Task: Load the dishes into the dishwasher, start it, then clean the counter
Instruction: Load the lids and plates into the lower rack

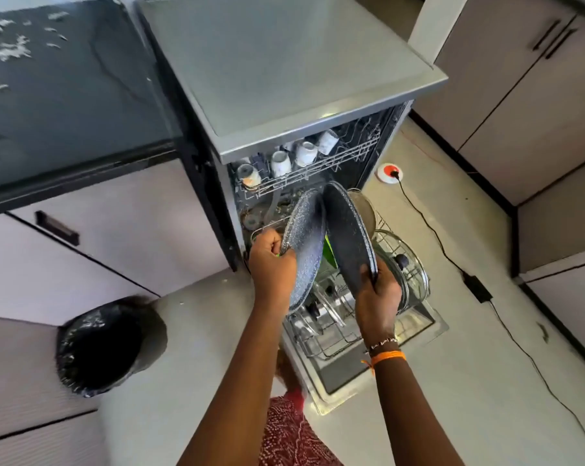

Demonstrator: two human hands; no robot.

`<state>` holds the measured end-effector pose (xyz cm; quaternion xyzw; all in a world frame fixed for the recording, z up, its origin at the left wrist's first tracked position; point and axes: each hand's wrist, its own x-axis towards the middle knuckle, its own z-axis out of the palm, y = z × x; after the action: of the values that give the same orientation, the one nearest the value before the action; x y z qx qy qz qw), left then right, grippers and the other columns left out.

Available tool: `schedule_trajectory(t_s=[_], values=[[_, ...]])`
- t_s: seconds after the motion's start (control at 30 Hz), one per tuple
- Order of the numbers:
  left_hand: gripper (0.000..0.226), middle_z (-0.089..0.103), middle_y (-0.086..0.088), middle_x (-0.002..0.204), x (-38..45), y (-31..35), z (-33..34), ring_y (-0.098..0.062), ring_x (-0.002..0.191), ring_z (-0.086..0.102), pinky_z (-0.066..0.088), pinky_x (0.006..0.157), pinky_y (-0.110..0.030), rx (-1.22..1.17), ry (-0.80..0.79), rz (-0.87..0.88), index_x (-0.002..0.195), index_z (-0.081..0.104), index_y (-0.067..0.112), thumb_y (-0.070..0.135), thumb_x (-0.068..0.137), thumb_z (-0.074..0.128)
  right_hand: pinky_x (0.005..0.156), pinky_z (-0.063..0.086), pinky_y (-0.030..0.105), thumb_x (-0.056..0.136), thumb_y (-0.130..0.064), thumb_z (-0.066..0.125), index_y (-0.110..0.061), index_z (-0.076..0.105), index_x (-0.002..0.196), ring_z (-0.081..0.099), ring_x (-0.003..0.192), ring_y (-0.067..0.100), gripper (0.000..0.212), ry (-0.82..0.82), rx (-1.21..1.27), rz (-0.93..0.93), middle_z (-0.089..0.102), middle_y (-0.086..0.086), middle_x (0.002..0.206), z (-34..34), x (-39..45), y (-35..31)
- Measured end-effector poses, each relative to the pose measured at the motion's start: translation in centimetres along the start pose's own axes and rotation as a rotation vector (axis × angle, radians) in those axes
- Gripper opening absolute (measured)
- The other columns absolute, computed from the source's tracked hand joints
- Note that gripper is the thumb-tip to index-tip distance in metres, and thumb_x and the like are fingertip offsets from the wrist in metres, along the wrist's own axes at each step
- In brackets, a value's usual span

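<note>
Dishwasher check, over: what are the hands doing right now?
Left hand grips speckled plate; right hand grips dark plate. Both on edge over lower rack. Glass lid crowds the right side. Counter still littered.

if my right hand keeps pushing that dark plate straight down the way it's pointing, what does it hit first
Most likely the lower rack. The right hand grips the dark plate by its near edge, angled down into the wire tines. The glass lid sits just to its right; depth is unclear, so the plate's rim might brush it.

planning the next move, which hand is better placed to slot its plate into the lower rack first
Probably the left hand: its speckled plate already reaches low into the lower rack, while the right hand holds the dark plate higher.
</note>
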<state>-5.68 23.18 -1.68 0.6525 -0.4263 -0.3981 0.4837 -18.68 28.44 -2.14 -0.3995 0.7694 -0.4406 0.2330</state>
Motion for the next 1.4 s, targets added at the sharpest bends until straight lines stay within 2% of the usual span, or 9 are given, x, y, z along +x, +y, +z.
schedule_trajectory(t_s=[0.17, 0.33, 0.43, 0.67, 0.83, 1.0, 1.07, 1.23, 1.4], values=[[0.047, 0.019, 0.004, 0.063, 4.7, -2.3, 5.0, -0.012, 0.059, 0.017, 0.016, 0.057, -0.030, 0.050, -0.013, -0.129, 0.059, 0.021, 0.019, -0.019, 0.067, 0.047, 0.068, 0.034, 0.019, 0.090, -0.010, 0.049, -0.005, 0.060, 0.119, 0.058, 0.088, 0.021, 0.031, 0.000, -0.056, 0.093, 0.067, 0.016, 0.104, 1.0, 6.7, 2.5], [0.045, 0.020, 0.003, 0.064, 9.1, -4.7, 8.5, -0.013, 0.056, 0.018, 0.019, 0.053, -0.026, 0.084, 0.001, -0.252, 0.060, 0.022, 0.019, -0.017, 0.071, 0.047, 0.071, 0.033, 0.023, 0.091, -0.003, 0.049, -0.003, 0.058, 0.121, 0.053, 0.086, 0.019, 0.030, 0.010, -0.094, 0.180, 0.065, 0.017, 0.103, 2.7, 11.9, 5.4], [0.046, 0.022, 0.001, 0.062, 11.9, -6.7, 10.6, -0.014, 0.054, 0.019, 0.019, 0.050, -0.028, 0.108, 0.012, -0.279, 0.059, 0.023, 0.019, -0.016, 0.069, 0.050, 0.070, 0.034, 0.022, 0.091, -0.002, 0.049, 0.000, 0.060, 0.117, 0.058, 0.087, 0.026, 0.028, -0.027, -0.162, 0.202, 0.066, 0.018, 0.103, 4.2, 14.8, 8.4], [0.043, 0.024, -0.003, 0.062, 14.6, -13.1, 15.0, -0.014, 0.057, 0.020, 0.018, 0.052, -0.028, -0.021, 0.157, -0.355, 0.060, 0.026, 0.018, -0.015, 0.068, 0.051, 0.064, 0.028, 0.017, 0.089, 0.002, 0.049, 0.002, 0.059, 0.115, 0.060, 0.097, 0.032, 0.028, -0.166, -0.251, 0.176, 0.065, 0.023, 0.107, 9.7, 22.0, 15.9], [0.020, 0.044, 0.000, 0.061, 13.8, -17.5, 17.2, -0.016, 0.057, 0.039, 0.033, 0.052, -0.027, -0.109, 0.290, -0.467, 0.068, 0.048, 0.017, 0.001, 0.061, 0.058, 0.064, 0.025, 0.029, 0.090, 0.000, 0.049, 0.005, 0.058, 0.114, 0.058, 0.094, 0.040, 0.026, -0.249, -0.319, 0.142, 0.063, 0.030, 0.102, 14.3, 26.7, 20.8], [0.025, 0.051, 0.002, 0.065, 13.7, -20.1, 19.2, -0.017, 0.063, 0.048, 0.039, 0.059, -0.030, -0.156, 0.308, -0.527, 0.075, 0.053, 0.017, -0.006, 0.066, 0.061, 0.076, 0.028, 0.035, 0.092, -0.005, 0.046, -0.004, 0.052, 0.127, 0.054, 0.104, 0.042, 0.036, -0.317, -0.416, 0.129, 0.060, 0.030, 0.114, 18.4, 30.1, 24.0], [0.022, 0.053, 0.002, 0.067, 13.7, -21.0, 19.5, -0.018, 0.068, 0.048, 0.039, 0.062, -0.033, -0.145, 0.302, -0.535, 0.074, 0.054, 0.017, 0.000, 0.061, 0.059, 0.076, 0.028, 0.035, 0.091, -0.003, 0.046, -0.003, 0.054, 0.125, 0.055, 0.103, 0.041, 0.034, -0.330, -0.416, 0.095, 0.061, 0.029, 0.112, 19.8, 31.0, 25.2], [0.033, 0.052, -0.002, 0.070, 14.0, -22.1, 20.0, -0.019, 0.072, 0.046, 0.036, 0.067, -0.035, -0.131, 0.310, -0.552, 0.074, 0.053, 0.017, -0.015, 0.071, 0.054, 0.077, 0.030, 0.037, 0.089, -0.001, 0.046, 0.001, 0.056, 0.120, 0.056, 0.100, 0.042, 0.032, -0.302, -0.361, 0.090, 0.063, 0.030, 0.108, 22.0, 32.6, 26.8], [0.036, 0.052, 0.000, 0.069, 14.3, -22.5, 19.9, -0.018, 0.071, 0.046, 0.037, 0.067, -0.033, -0.129, 0.345, -0.584, 0.074, 0.053, 0.018, -0.017, 0.072, 0.052, 0.074, 0.033, 0.034, 0.087, 0.003, 0.045, -0.001, 0.058, 0.118, 0.059, 0.098, 0.039, 0.033, -0.298, -0.355, 0.014, 0.064, 0.026, 0.107, 21.6, 32.8, 26.6]])
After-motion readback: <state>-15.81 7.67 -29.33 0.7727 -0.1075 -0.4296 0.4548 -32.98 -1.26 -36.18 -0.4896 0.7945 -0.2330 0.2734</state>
